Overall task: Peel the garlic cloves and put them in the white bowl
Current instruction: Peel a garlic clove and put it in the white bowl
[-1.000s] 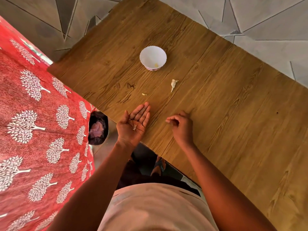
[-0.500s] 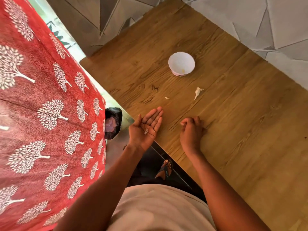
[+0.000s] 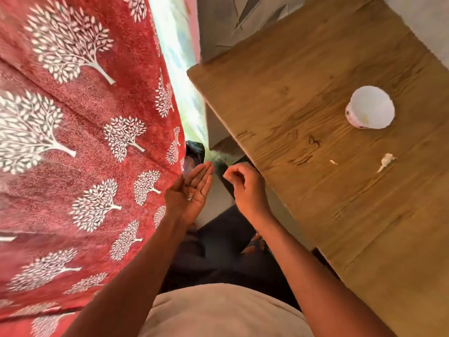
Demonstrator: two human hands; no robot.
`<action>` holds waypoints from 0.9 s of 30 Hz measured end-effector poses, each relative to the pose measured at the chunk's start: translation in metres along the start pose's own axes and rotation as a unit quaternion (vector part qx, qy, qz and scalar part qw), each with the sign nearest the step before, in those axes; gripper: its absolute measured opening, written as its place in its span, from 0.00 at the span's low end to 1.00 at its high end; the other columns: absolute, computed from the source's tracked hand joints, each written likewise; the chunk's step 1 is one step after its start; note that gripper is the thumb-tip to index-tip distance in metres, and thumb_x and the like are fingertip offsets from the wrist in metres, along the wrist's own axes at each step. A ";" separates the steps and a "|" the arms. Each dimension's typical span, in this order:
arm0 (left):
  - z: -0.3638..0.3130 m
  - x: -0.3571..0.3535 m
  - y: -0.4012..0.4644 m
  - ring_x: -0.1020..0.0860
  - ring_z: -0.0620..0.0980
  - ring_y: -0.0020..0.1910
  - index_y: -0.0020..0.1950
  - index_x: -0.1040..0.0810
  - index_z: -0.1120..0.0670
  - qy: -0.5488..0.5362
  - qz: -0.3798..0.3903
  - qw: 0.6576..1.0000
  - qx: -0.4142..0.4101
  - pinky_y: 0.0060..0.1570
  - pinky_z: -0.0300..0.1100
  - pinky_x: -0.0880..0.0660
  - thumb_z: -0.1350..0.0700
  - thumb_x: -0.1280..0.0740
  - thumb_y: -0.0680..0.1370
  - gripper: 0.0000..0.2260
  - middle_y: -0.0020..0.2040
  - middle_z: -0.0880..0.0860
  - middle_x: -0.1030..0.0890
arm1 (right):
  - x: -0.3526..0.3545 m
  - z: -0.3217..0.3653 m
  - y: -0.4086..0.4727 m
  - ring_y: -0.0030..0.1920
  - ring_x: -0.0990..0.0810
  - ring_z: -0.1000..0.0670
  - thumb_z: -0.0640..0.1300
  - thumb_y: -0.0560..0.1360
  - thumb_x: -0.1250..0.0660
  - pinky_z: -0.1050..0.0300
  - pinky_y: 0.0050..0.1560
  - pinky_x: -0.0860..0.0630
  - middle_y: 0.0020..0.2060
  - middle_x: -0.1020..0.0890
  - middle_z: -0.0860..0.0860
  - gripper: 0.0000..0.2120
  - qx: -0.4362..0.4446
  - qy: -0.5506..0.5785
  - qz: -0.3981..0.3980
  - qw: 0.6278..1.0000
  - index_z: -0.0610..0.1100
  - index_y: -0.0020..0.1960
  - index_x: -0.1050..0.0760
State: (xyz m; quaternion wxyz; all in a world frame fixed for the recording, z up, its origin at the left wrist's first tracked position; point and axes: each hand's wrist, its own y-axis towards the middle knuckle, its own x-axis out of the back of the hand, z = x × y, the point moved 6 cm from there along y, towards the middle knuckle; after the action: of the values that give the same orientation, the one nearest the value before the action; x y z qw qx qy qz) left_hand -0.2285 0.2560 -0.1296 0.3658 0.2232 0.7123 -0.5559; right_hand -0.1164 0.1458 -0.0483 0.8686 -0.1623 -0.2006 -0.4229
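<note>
Now left hand (image 3: 192, 190) flat, palm up, cradling peel scrap (image 3: 190, 196); right hand (image 3: 245, 188) grip clenched, empty.

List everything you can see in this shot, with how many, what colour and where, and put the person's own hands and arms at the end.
white bowl: one, white, far right of the table; something small and yellowish lies inside.
garlic piece: one, whitish, on the table nearer than the bowl.
small scrap: one, pale, on the table left of the garlic piece.
table: one, brown wood grain, right half of the view.
patterned cloth: one, red with white trees, left half.
dark bag: one, black, on the floor between cloth and table.
peel bits: pale, in the left palm.
left hand: palm up, fingers straight, off the table edge.
right hand: fingers curled, beside the left.
</note>
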 end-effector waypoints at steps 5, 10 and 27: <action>-0.065 0.050 0.065 0.25 0.64 0.70 0.59 0.18 0.70 -0.003 -0.014 1.000 -0.002 0.71 0.55 0.30 0.55 0.44 0.83 0.22 0.69 0.68 0.24 | -0.097 -0.044 0.065 0.39 0.20 0.55 0.33 0.75 0.29 0.55 0.45 0.23 0.37 0.17 0.49 0.05 -0.113 0.017 0.026 0.993 0.41 0.42 0.19; -0.104 0.106 0.150 0.22 0.64 0.67 0.59 0.19 0.70 -0.027 -0.048 0.998 -0.018 0.67 0.54 0.25 0.55 0.41 0.78 0.21 0.67 0.68 0.22 | -0.185 -0.121 0.111 0.30 0.26 0.62 0.36 0.77 0.30 0.60 0.40 0.29 0.31 0.21 0.58 0.14 -0.181 0.030 0.070 0.981 0.51 0.37 0.22; -0.146 0.334 0.405 0.20 0.63 0.63 0.58 0.20 0.70 -0.043 -0.094 0.992 -0.075 0.70 0.52 0.28 0.54 0.46 0.82 0.22 0.61 0.67 0.18 | -0.433 -0.408 0.224 0.31 0.27 0.50 0.35 0.76 0.31 0.53 0.33 0.28 0.29 0.22 0.40 0.08 -0.249 0.057 0.070 0.964 0.32 0.39 0.22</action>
State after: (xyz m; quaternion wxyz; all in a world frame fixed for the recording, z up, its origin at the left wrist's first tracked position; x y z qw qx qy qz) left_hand -0.1863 0.4804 -0.6240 0.3581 0.1026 0.7534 -0.5419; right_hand -0.0947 0.3837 -0.6377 0.8383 -0.3624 -0.0272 -0.4065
